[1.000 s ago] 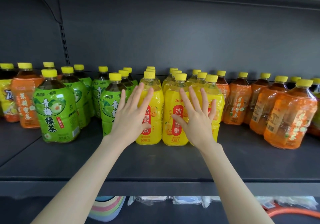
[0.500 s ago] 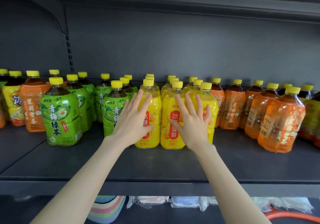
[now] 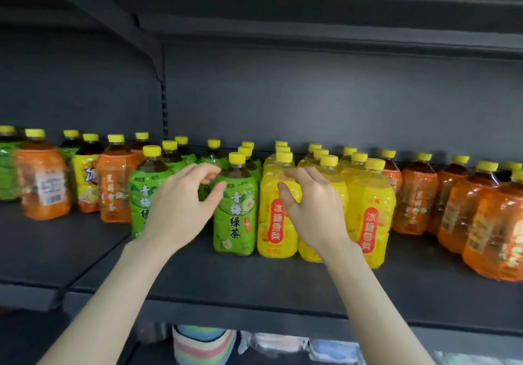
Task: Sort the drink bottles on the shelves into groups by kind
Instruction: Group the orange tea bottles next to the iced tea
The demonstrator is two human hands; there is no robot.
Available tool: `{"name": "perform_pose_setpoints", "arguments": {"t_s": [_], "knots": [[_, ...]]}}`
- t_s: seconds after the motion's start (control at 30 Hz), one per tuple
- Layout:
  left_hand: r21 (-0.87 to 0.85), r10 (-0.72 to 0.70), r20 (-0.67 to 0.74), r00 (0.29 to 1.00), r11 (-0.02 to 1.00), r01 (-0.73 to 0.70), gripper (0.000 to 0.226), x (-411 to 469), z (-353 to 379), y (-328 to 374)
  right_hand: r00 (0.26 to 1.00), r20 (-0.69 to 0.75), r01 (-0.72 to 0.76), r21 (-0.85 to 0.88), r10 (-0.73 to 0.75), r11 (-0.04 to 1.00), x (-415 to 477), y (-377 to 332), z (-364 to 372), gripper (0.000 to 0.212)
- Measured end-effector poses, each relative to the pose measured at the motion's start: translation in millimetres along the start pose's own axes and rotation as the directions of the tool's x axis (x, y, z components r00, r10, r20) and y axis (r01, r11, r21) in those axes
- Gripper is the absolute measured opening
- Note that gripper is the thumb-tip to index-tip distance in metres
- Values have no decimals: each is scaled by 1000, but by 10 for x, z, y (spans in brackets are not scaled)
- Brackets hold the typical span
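Standing yellow-capped, green bottle (image 3: pixel 235 217) with yellow bottle (image 3: pixel 276 223) touching at 3 o'clock; left hand (image 3: pixel 181 209) loosely curled, empty; right hand (image 3: pixel 314 212) curled, grasp unclear.

Holds 2 bare forearms forward and up, wrists straight, backs of the hands toward the camera. Curls the fingers of the left hand (image 3: pixel 181 209) loosely, thumb spread toward the right, an open gap between. Curls the right hand (image 3: pixel 311 212) too, thumb pointing left; impossible to tell whether gripping.
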State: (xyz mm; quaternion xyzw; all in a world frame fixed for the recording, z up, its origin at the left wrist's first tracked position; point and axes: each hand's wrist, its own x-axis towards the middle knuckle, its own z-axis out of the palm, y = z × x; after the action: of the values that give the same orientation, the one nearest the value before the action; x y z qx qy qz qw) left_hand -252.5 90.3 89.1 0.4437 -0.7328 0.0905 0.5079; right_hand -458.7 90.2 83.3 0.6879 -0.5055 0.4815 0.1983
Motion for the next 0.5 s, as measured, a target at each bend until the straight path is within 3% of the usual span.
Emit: {"name": "perform_pose_setpoints", "arguments": {"t_s": [0.2, 0.5], "knots": [[84, -11, 25, 1000, 996, 9, 22, -352, -811, -784, 1000, 26, 11, 72, -13, 997, -243, -1001, 500, 26], [153, -117, 188, 975, 984, 89, 14, -839, -1685, -2131, 979, 159, -149, 110, 131, 983, -612, -2388, 1567, 24]]}}
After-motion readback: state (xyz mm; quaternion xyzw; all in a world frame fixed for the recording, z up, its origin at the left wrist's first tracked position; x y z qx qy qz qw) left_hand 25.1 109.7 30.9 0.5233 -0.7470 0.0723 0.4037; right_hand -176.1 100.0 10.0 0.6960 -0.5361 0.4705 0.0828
